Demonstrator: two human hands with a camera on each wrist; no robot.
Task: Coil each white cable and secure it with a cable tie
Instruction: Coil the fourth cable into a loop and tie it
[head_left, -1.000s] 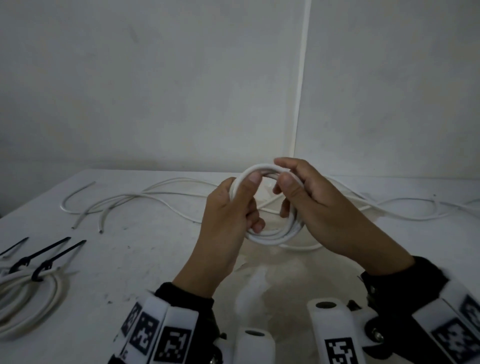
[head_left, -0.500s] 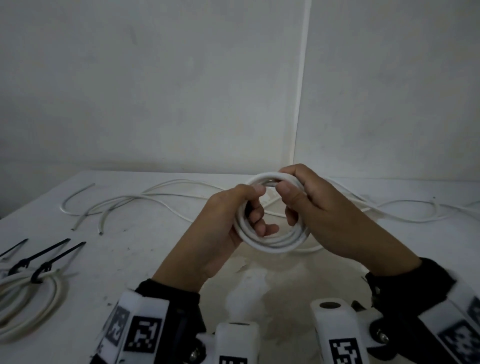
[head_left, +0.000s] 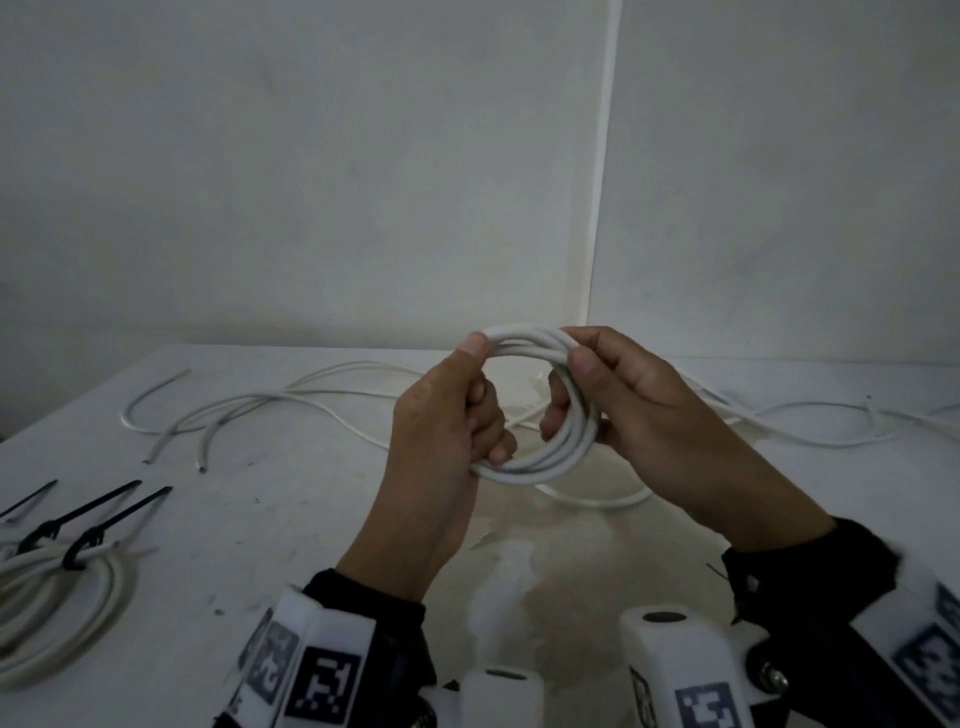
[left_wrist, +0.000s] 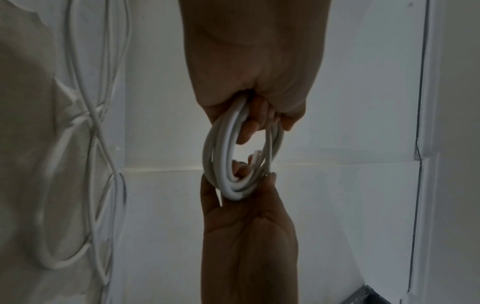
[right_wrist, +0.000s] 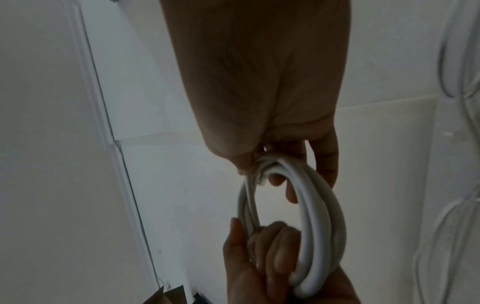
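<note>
No readable text anywhere; the wrist mounts (head_left: 322, 670) bear only square black-and-white markers.

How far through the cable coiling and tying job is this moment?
Done: at least one coiled white cable lies at the table's left edge, a black cable tie looped round it. In hand: the left hand and right hand both grip a small white coil, not yet tied. Left: several loose white cables across the back of the table.

Bare left hand (head_left: 447, 415) and right hand (head_left: 649, 410); black sleeves (head_left: 374, 597); white wrist-mounted blocks (head_left: 332, 670) printed with black square markers.
</note>
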